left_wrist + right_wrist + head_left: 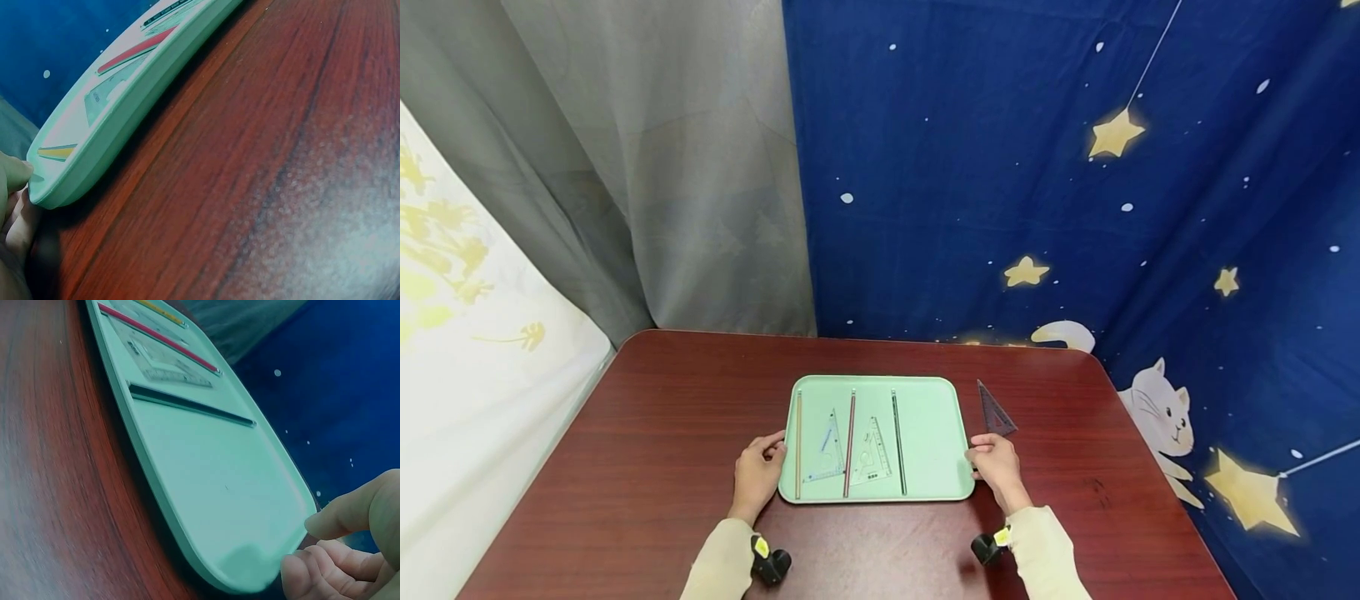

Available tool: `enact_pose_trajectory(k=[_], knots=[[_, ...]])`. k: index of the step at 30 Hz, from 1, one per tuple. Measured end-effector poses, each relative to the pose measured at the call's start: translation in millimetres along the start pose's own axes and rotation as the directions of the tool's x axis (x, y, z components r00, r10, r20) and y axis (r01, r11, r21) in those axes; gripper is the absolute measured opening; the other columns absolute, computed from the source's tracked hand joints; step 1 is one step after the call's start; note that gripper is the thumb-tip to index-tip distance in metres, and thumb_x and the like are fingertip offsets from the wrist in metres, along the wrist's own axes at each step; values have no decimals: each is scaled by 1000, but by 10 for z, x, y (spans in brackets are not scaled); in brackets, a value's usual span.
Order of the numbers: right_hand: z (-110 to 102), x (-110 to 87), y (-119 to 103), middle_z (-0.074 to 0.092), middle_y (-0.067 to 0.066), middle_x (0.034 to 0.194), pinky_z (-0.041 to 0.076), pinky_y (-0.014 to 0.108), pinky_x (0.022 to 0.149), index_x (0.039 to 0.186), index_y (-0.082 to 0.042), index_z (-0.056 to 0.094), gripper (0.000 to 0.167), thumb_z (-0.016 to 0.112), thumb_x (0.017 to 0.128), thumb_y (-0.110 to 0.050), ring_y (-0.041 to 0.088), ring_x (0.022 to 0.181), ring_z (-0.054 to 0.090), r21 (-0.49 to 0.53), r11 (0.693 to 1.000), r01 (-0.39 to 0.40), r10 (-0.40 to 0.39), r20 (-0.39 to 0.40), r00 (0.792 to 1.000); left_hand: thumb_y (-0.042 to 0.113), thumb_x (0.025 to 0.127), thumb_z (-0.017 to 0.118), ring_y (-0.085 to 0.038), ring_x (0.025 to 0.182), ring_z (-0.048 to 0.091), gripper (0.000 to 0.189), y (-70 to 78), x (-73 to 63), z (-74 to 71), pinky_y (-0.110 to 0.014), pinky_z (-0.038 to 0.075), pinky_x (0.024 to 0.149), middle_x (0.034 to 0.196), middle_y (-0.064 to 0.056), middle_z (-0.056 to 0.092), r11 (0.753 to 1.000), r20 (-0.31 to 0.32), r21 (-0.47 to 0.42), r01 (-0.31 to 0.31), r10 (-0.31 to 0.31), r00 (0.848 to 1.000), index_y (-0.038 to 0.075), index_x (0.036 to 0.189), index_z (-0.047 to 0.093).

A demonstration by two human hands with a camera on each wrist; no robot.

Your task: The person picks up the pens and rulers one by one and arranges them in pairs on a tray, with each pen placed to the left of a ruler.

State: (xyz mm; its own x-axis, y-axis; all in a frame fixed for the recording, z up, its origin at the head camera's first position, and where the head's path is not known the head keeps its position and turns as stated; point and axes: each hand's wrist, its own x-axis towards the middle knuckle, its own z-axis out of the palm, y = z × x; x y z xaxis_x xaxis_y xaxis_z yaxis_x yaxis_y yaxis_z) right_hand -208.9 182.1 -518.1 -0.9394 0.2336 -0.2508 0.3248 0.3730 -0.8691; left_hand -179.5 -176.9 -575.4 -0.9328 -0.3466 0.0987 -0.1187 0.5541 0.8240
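Note:
A light green tray lies between my two hands on the table. My left hand pinches its left edge, thumb over the rim and fingers below in the left wrist view. At the right edge, my right hand pinches the rim between thumb and fingers. On the tray lie a yellow pencil, a red pencil and a dark green pencil, roughly parallel. One clear set square sits between the yellow and red pencils, and another clear set square between the red and dark ones.
A dark set square lies on the reddish-brown table, just beyond my right hand. Behind the table hang a grey curtain and a blue star-patterned curtain. A white patterned cloth hangs at the left.

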Motion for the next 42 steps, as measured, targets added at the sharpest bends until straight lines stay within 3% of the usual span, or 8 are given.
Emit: enact_pose_trajectory(k=[11,17,21,26,31,42], knots=[[-123,173,78,63,14,89,53,29,57,110,8,60,34,62,78,-3,15,67,62,-28,1000,-9,8,-23,1000,13,92,59,-9,72,53,27,20,-7,-7,-27,39,69,91,-6,66,1000,18,-5,24,-24,1000,7,116,69],[-179,251,71,61,10,89,50,26,57,109,5,61,34,64,76,-4,15,67,58,-93,996,13,-17,-46,999,13,92,60,-8,72,53,26,20,-8,-10,-27,39,70,91,-5,66,1000,16,-12,22,-22,1000,8,116,70],[-202,291,55,62,11,91,44,26,65,107,4,62,36,66,73,-5,19,75,58,-166,986,33,-44,-64,997,12,92,60,-8,72,53,26,14,-7,-18,-26,40,69,91,-6,66,1000,9,-12,17,-17,1000,7,115,70],[-234,365,60,62,20,101,41,34,78,109,4,61,41,68,69,-4,32,94,56,-232,971,60,-84,-95,992,12,92,59,-9,73,53,26,14,-7,-12,-27,40,70,92,-6,66,1000,12,-4,15,-15,1000,7,115,70],[-255,437,85,56,25,108,40,44,87,110,5,60,43,68,68,-4,37,99,53,-286,954,93,-133,-123,983,13,93,59,-8,71,53,27,11,-4,-4,-27,39,69,92,-6,66,1000,20,-5,15,-15,1000,7,117,69],[-263,531,125,49,29,114,40,52,85,112,3,59,46,70,69,-8,44,103,48,-351,933,75,-136,-153,979,12,92,58,-10,75,55,28,33,-11,-19,-27,41,71,92,-6,66,1000,28,1,19,-19,999,7,117,69]])
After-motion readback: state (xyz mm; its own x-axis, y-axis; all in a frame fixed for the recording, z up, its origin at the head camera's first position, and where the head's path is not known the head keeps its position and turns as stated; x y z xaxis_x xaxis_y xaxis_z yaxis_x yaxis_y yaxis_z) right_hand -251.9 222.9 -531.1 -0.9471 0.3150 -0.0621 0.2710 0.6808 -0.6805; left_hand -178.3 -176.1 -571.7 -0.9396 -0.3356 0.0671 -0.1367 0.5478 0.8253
